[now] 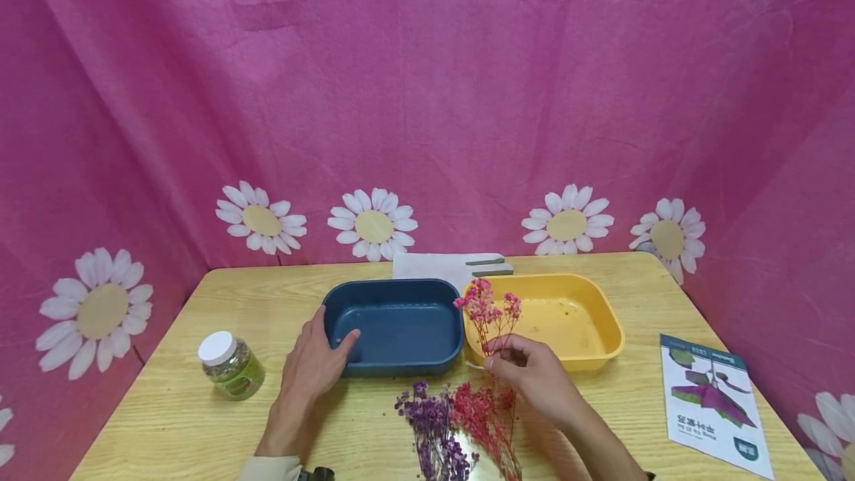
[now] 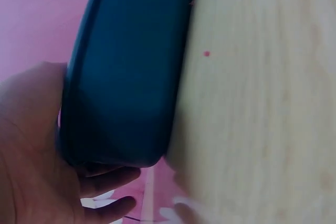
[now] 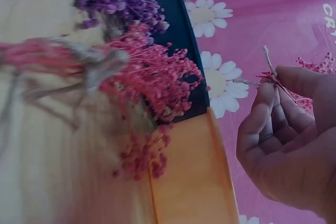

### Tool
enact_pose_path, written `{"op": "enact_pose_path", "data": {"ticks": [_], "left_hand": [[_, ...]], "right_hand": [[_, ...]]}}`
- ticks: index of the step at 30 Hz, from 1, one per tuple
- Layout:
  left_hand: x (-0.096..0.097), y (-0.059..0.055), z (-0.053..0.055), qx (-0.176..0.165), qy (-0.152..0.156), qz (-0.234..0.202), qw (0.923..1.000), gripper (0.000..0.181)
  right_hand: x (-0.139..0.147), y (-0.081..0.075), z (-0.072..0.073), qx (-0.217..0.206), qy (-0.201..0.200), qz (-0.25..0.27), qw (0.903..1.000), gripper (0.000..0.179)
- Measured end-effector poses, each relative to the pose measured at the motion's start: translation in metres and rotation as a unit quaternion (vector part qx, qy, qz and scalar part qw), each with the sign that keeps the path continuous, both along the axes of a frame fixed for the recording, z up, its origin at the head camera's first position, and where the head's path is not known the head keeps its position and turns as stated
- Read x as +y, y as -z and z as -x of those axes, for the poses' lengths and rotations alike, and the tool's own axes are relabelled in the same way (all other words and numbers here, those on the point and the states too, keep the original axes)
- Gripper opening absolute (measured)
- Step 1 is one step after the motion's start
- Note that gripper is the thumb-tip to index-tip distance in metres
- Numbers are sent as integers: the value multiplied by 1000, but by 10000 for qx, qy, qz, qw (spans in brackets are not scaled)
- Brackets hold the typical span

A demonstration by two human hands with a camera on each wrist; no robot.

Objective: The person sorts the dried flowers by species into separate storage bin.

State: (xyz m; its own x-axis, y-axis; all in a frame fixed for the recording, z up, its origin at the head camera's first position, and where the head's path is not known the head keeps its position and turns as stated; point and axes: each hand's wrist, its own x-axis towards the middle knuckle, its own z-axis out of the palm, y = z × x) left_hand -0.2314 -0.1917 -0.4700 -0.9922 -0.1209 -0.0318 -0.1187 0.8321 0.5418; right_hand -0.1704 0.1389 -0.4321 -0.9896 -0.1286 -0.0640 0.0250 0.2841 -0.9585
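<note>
My right hand (image 1: 537, 381) pinches the thin stems of a small sprig of pink dried flowers (image 1: 482, 304) between thumb and fingertips. The sprig stands up over the near left corner of the yellow basin (image 1: 604, 344). In the right wrist view the stem ends (image 3: 266, 59) stick out past the fingertips. My left hand (image 1: 312, 358) grips the left end of the dark blue basin (image 1: 401, 370), thumb over the rim and fingers along the outside. Below the basins lie a bunch of pink dried flowers (image 1: 484, 418), tied with string in the right wrist view, and a purple bunch (image 1: 434, 429).
A clear jar (image 1: 235, 373) with a white lid and green label stands at the left. At the right lies a printed packet (image 1: 715, 403) with a purple plant picture. White gloves (image 1: 434, 266) lie behind the basins. A pink flowered curtain (image 1: 427, 110) surrounds the table.
</note>
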Motion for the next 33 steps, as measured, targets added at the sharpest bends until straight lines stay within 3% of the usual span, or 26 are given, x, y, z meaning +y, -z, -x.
{"op": "enact_pose_path", "data": {"ticks": [7, 14, 23, 33], "left_hand": [[-11, -7, -2, -416, 407, -300, 9979, 107], [-15, -12, -2, -450, 691, -564, 9950, 116], [-16, -16, -3, -608, 765, -807, 9919, 121], [-17, -15, -4, -835, 592, -795, 9916, 124]], "right_hand": [[-17, -5, 22, -53, -163, 155, 9997, 25], [-32, -5, 35, 22, -146, 128, 9998, 20], [-53, -11, 54, 197, -128, -127, 9996, 15], [-83, -7, 72, 148, -314, -429, 9985, 14]]}}
